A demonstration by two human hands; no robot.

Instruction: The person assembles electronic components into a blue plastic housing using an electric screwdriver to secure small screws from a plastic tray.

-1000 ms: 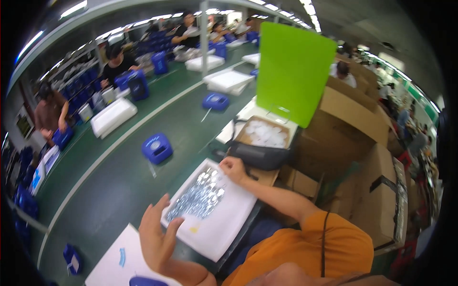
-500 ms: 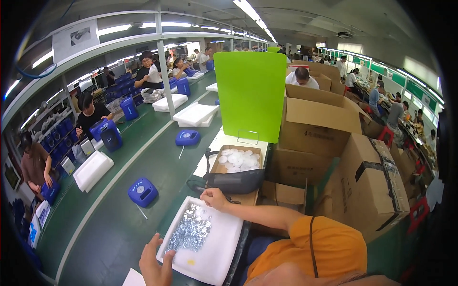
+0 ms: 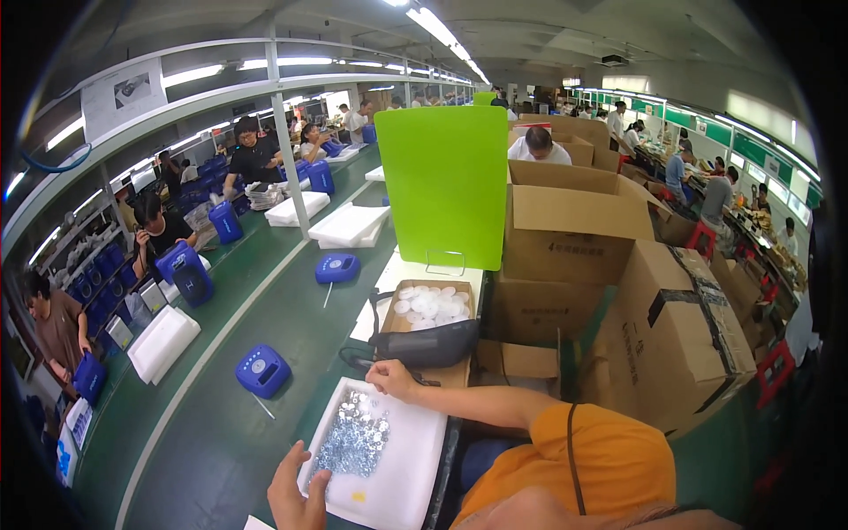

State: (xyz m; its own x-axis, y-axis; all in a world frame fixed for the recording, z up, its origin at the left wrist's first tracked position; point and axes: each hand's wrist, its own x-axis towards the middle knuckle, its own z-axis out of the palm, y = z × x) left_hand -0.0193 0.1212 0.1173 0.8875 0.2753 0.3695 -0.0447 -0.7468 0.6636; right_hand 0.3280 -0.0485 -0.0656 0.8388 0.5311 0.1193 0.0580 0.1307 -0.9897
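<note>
A shallow white foam tray (image 3: 415,450) lies in front of me, with a heap of small shiny metal washers or nuts (image 3: 349,446) along its left side. My right hand (image 3: 391,380) is over the tray's far edge, thumb and fingertips pinched together; whatever lies between them is too small to make out. My left hand (image 3: 296,490) is at the tray's near left edge, thumb and fingers apart, with nothing seen in it. A small yellow piece (image 3: 359,496) rests in the tray's near part.
Beyond the tray are a black pouch (image 3: 428,344) and a cardboard box of white discs (image 3: 397,320). Blue devices (image 3: 263,371) sit on the green conveyor (image 3: 212,433). A green panel (image 3: 446,185) stands ahead, cardboard cartons (image 3: 680,344) at right. Co-workers sit across the conveyor.
The view has turned slightly, shifting the scene left. Both my hands keep nearly the same places over the tray. Across the conveyor, a co-worker in black has raised a hand toward the head.
</note>
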